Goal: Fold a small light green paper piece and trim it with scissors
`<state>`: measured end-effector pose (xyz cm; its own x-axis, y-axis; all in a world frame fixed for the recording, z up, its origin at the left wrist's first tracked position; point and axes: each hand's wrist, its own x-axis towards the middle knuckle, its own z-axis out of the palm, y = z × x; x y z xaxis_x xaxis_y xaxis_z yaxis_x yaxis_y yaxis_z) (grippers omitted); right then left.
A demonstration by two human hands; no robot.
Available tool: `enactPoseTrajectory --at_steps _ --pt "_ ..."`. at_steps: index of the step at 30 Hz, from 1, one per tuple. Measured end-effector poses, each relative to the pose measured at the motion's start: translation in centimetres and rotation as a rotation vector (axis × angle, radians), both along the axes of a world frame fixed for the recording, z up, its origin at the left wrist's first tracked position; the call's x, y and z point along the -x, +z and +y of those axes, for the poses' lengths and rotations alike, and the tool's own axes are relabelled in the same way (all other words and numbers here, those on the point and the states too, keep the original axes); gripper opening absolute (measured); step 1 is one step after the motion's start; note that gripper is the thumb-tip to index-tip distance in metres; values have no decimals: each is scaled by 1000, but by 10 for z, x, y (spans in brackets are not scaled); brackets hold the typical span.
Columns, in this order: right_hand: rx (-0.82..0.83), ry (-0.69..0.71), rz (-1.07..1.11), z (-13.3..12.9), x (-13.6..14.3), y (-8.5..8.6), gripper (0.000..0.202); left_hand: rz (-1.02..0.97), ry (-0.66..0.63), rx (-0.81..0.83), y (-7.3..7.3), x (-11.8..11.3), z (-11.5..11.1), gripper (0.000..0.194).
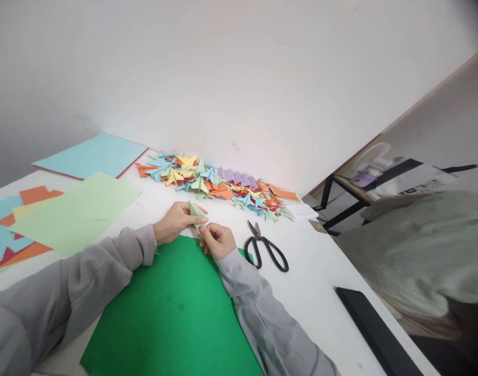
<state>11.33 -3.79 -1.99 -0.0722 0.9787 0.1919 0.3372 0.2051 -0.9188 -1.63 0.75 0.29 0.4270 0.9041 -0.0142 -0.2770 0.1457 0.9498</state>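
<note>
Between my two hands is a small piece of folded light green paper [197, 213], pointed at its upper end. My left hand [176, 221] pinches it from the left, thumb lying across its face. My right hand [220, 241] grips its lower right edge with thumb and fingertips. Both hands are just above the far edge of a green sheet [176, 308] lying on the white table [309, 313]. Black-handled scissors [258, 240] rest to the right of my right hand, blades slightly apart and pointing away.
A long heap of small folded paper planes [207, 180] lies along the wall. Light green sheets [82, 209] and coloured scraps [3, 230] cover the left side, with a light blue sheet stack [93, 154] behind. A black flat object [374, 329] lies near the right edge, beside a shelf [352, 188].
</note>
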Motion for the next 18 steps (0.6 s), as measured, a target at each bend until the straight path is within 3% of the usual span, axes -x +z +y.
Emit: enactPoseTrajectory --at_steps 5,18 --pt "-55 0 -89 -2 -1 2 33 2 11 13 -1 -1 0 29" --pt "14 43 -17 -1 -1 2 40 61 4 -103 -7 1 2 27"
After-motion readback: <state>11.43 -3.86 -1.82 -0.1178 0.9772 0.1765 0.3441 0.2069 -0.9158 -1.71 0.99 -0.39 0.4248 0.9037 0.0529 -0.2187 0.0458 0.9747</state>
